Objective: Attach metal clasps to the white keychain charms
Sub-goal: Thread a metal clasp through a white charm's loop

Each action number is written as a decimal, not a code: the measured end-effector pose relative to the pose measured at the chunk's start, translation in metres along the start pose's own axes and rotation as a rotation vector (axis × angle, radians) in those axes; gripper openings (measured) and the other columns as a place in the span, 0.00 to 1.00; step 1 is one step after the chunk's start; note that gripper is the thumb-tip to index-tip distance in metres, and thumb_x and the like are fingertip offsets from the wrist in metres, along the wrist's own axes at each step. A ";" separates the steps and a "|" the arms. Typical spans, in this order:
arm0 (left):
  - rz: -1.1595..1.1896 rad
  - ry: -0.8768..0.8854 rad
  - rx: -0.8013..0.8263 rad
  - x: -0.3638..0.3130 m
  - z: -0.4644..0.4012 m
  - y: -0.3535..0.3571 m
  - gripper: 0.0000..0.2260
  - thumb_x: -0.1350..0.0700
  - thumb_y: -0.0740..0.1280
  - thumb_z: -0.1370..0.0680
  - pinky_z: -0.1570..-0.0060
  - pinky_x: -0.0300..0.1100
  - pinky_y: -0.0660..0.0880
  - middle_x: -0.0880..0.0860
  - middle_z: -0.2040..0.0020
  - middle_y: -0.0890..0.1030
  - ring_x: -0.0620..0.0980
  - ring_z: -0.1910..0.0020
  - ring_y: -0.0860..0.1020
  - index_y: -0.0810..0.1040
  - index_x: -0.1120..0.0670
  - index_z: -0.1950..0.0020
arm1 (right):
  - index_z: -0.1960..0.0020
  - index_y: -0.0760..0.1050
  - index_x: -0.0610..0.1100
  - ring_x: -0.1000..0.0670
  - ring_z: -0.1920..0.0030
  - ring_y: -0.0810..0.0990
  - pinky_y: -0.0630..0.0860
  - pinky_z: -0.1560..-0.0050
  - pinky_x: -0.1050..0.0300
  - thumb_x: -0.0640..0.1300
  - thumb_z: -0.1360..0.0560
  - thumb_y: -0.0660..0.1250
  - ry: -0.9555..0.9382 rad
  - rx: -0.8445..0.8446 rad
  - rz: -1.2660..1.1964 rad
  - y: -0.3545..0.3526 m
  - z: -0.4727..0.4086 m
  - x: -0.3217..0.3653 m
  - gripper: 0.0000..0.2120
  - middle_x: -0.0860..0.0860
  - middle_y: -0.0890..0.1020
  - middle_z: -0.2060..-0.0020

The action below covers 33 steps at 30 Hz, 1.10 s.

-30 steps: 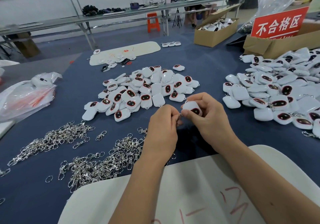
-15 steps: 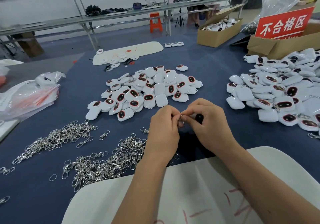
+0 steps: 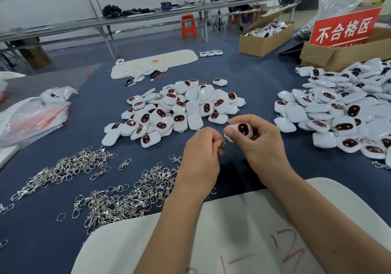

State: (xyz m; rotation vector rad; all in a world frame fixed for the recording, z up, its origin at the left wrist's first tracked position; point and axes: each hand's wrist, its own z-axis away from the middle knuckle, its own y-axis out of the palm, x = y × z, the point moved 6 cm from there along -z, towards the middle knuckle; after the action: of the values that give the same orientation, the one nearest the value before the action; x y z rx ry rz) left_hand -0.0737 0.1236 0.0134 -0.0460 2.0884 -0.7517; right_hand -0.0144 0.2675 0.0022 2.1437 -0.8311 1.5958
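Observation:
My right hand (image 3: 261, 144) grips a white keychain charm (image 3: 241, 129) with a dark red-rimmed face turned up. My left hand (image 3: 201, 157) pinches a small metal clasp (image 3: 223, 143) right beside the charm's lower left corner; most of the clasp is hidden by my fingers. Both hands hover above the blue table mat. A pile of loose white charms (image 3: 182, 108) lies just beyond my hands. Metal clasps lie in a heap (image 3: 127, 197) at my left forearm and in a second heap (image 3: 67, 167) further left.
A large pile of charms with clasps on them (image 3: 342, 108) fills the right side. A white board (image 3: 243, 235) lies under my forearms. Plastic bags (image 3: 31, 117) sit at the left, cardboard boxes (image 3: 264, 38) and a red sign (image 3: 343, 28) at the back right.
My right hand has turned the charm so its dark face shows again, and lifted it slightly. My left hand stays pinched on the clasp beside it.

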 end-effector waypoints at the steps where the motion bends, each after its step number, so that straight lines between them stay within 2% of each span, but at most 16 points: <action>1: -0.016 0.011 0.009 -0.001 0.000 0.001 0.09 0.64 0.61 0.18 0.55 0.48 0.74 0.50 0.60 0.79 0.49 0.58 0.77 0.75 0.54 0.57 | 0.53 0.84 0.52 0.58 0.65 0.76 0.74 0.61 0.69 0.47 0.25 0.78 0.003 0.000 -0.020 0.000 0.000 -0.001 0.04 0.57 0.81 0.66; 3: -0.047 0.028 0.029 -0.001 0.000 0.002 0.09 0.65 0.61 0.19 0.55 0.51 0.74 0.50 0.60 0.78 0.51 0.58 0.77 0.74 0.54 0.57 | 0.53 0.83 0.53 0.57 0.66 0.75 0.74 0.62 0.68 0.48 0.23 0.76 -0.003 -0.009 -0.001 0.000 -0.001 -0.001 0.02 0.58 0.80 0.67; 7: -0.067 0.029 0.059 -0.003 0.001 0.004 0.09 0.65 0.60 0.20 0.56 0.49 0.74 0.49 0.59 0.78 0.50 0.57 0.77 0.74 0.53 0.56 | 0.59 0.81 0.48 0.59 0.68 0.75 0.72 0.63 0.66 0.49 0.20 0.73 0.004 -0.064 0.081 -0.001 -0.002 -0.002 0.10 0.58 0.80 0.70; 13: -0.111 0.055 0.120 -0.006 0.001 0.008 0.08 0.65 0.61 0.19 0.53 0.51 0.74 0.51 0.57 0.78 0.52 0.56 0.76 0.74 0.55 0.55 | 0.66 0.76 0.45 0.55 0.68 0.70 0.71 0.62 0.52 0.54 0.20 0.71 0.033 -0.123 0.205 -0.001 0.000 0.000 0.19 0.54 0.76 0.73; 16: -0.130 0.076 0.126 -0.008 0.002 0.009 0.08 0.64 0.61 0.19 0.54 0.47 0.72 0.50 0.57 0.78 0.50 0.56 0.74 0.74 0.53 0.55 | 0.66 0.76 0.45 0.55 0.69 0.70 0.70 0.63 0.54 0.52 0.20 0.71 0.032 -0.150 0.263 -0.003 -0.001 0.001 0.18 0.55 0.75 0.74; 21: -0.132 0.078 0.136 -0.008 0.002 0.010 0.08 0.65 0.62 0.19 0.54 0.50 0.73 0.50 0.57 0.78 0.51 0.56 0.75 0.74 0.54 0.55 | 0.65 0.75 0.43 0.55 0.71 0.69 0.69 0.66 0.56 0.49 0.19 0.70 0.034 -0.139 0.323 -0.002 -0.002 0.001 0.18 0.55 0.75 0.75; 27: -0.157 0.087 0.147 -0.008 0.002 0.012 0.10 0.64 0.61 0.19 0.54 0.49 0.73 0.48 0.57 0.77 0.50 0.56 0.74 0.73 0.51 0.55 | 0.64 0.74 0.42 0.55 0.71 0.69 0.65 0.68 0.63 0.48 0.18 0.69 0.015 -0.141 0.378 -0.002 -0.002 0.003 0.18 0.54 0.74 0.74; 31: -0.176 0.074 0.154 -0.008 0.004 0.014 0.09 0.64 0.60 0.19 0.53 0.51 0.73 0.49 0.56 0.77 0.51 0.56 0.74 0.72 0.51 0.55 | 0.64 0.72 0.42 0.55 0.71 0.69 0.64 0.69 0.62 0.48 0.18 0.68 -0.007 -0.129 0.423 0.000 -0.002 0.005 0.18 0.55 0.72 0.74; 33: -0.194 0.065 0.160 -0.008 0.004 0.015 0.08 0.64 0.59 0.19 0.53 0.52 0.73 0.49 0.56 0.77 0.52 0.56 0.74 0.72 0.52 0.54 | 0.63 0.71 0.42 0.54 0.71 0.69 0.66 0.68 0.58 0.48 0.17 0.67 -0.018 -0.122 0.455 0.002 -0.001 0.005 0.18 0.54 0.73 0.74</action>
State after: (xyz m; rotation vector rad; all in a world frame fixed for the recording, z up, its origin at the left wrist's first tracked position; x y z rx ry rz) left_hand -0.0618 0.1362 0.0096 -0.1390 2.0986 -1.0481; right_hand -0.0149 0.2653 0.0072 1.9793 -1.4645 1.6735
